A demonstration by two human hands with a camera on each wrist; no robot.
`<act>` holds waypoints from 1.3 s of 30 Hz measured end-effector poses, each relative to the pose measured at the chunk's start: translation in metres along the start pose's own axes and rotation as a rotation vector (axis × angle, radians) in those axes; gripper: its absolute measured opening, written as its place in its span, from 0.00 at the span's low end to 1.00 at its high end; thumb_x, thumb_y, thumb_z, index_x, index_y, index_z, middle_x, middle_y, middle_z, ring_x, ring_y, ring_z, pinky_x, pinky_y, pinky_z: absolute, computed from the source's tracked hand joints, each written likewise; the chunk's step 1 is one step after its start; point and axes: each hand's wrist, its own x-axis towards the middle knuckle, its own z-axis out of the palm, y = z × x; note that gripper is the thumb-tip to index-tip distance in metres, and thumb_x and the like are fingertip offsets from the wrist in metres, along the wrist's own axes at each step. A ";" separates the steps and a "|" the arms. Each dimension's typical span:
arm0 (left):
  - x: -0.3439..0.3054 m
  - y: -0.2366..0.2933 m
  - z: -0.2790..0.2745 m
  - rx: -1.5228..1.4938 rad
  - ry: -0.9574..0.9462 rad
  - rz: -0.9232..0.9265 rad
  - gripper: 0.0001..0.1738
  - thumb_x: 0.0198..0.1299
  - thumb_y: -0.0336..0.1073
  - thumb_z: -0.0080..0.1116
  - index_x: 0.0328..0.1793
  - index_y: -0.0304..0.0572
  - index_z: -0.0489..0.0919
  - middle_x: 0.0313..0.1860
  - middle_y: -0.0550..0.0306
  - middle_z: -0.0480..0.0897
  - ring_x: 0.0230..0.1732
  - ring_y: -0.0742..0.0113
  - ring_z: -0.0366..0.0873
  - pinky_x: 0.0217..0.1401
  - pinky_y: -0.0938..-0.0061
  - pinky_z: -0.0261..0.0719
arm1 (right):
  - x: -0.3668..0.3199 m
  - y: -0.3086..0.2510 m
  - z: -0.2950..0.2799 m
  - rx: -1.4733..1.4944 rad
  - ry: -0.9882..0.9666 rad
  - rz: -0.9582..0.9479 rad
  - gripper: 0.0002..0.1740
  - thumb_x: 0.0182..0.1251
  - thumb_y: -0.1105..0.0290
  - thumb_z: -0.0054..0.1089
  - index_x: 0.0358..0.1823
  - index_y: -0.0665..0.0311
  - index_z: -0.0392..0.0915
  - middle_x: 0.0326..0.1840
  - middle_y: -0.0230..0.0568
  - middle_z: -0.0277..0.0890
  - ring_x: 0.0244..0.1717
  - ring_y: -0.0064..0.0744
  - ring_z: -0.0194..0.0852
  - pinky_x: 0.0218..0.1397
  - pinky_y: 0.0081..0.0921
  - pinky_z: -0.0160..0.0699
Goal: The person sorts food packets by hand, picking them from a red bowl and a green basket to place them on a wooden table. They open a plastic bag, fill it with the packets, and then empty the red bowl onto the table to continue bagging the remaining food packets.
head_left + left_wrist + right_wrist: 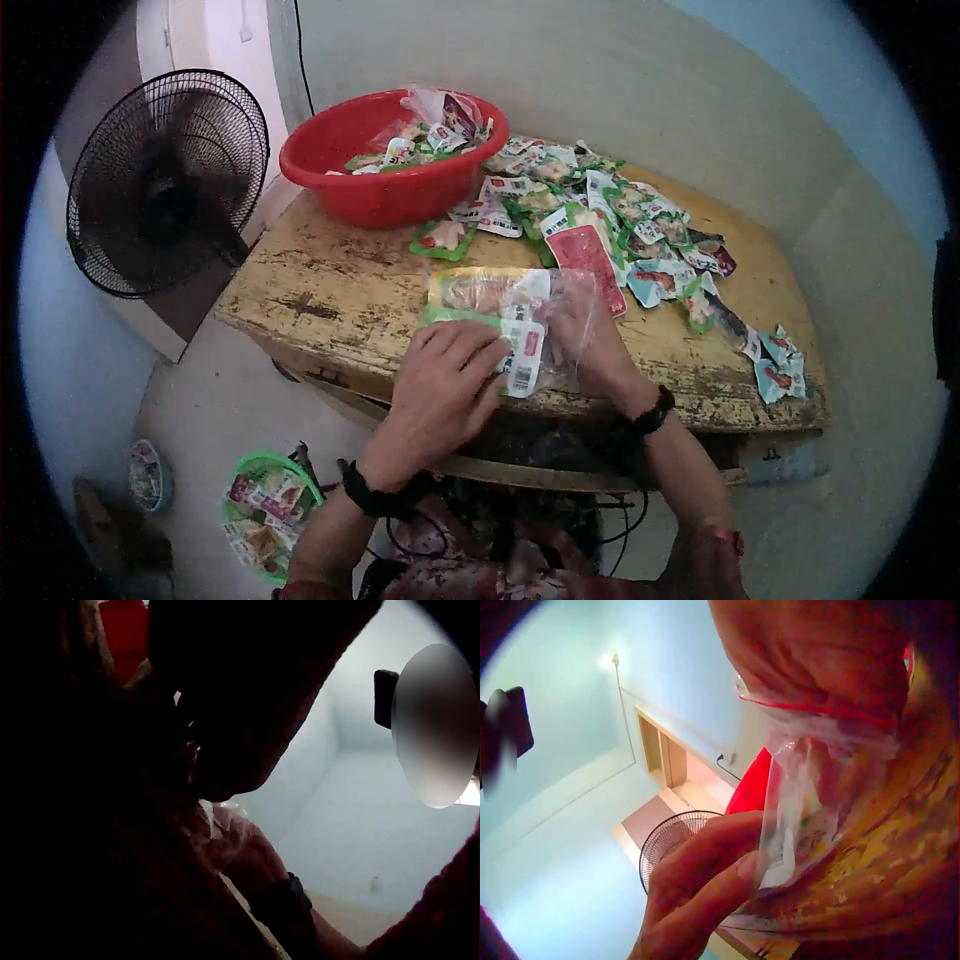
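A clear plastic bag (575, 310) with a red line along its mouth, clearest in the right wrist view, lies at the table's front. Inside it show snack packets (525, 345) in green, yellow and white. My left hand (445, 385) grips the bag's left side along with a packet; in the right wrist view its thumb (739, 877) presses the edge. My right hand (600, 350) reaches into the bag's mouth from the right, its fingers behind wrinkled film, and I cannot tell what they hold. The left wrist view is mostly dark.
A red basin (385, 205) holding packets stands at the table's back left. Loose packets (640, 215) are heaped along the back and right of the worn yellow table (310, 290). A green basket (240, 475) with packets sits on the floor, and a fan (165, 190) stands left.
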 end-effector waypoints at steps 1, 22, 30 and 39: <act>0.003 0.001 -0.005 0.021 -0.041 -0.001 0.22 0.62 0.38 0.65 0.61 0.41 0.80 0.61 0.50 0.80 0.65 0.48 0.74 0.70 0.49 0.69 | -0.006 -0.009 -0.005 0.090 -0.005 0.083 0.17 0.78 0.64 0.58 0.58 0.72 0.76 0.47 0.44 0.82 0.42 0.33 0.85 0.39 0.28 0.84; 0.126 -0.097 -0.032 -0.028 -0.861 -0.149 0.60 0.52 0.55 0.78 0.85 0.42 0.57 0.67 0.37 0.78 0.65 0.44 0.78 0.68 0.56 0.76 | -0.138 -0.014 -0.017 0.027 0.344 -0.094 0.09 0.75 0.80 0.54 0.53 0.68 0.79 0.55 0.48 0.82 0.51 0.38 0.86 0.56 0.34 0.85; 0.139 -0.071 -0.035 0.130 -1.047 -0.266 0.51 0.46 0.52 0.83 0.74 0.38 0.72 0.63 0.43 0.82 0.60 0.49 0.81 0.66 0.59 0.77 | -0.144 -0.001 -0.017 -0.266 0.475 -0.266 0.11 0.70 0.81 0.60 0.52 0.67 0.79 0.56 0.51 0.82 0.55 0.48 0.84 0.59 0.38 0.82; 0.056 -0.047 -0.051 -0.867 -0.184 -0.723 0.29 0.52 0.36 0.77 0.59 0.33 0.81 0.48 0.60 0.85 0.49 0.71 0.81 0.56 0.72 0.78 | -0.134 -0.027 -0.001 0.010 0.240 -0.006 0.23 0.69 0.71 0.68 0.63 0.67 0.74 0.57 0.50 0.81 0.53 0.37 0.83 0.54 0.34 0.82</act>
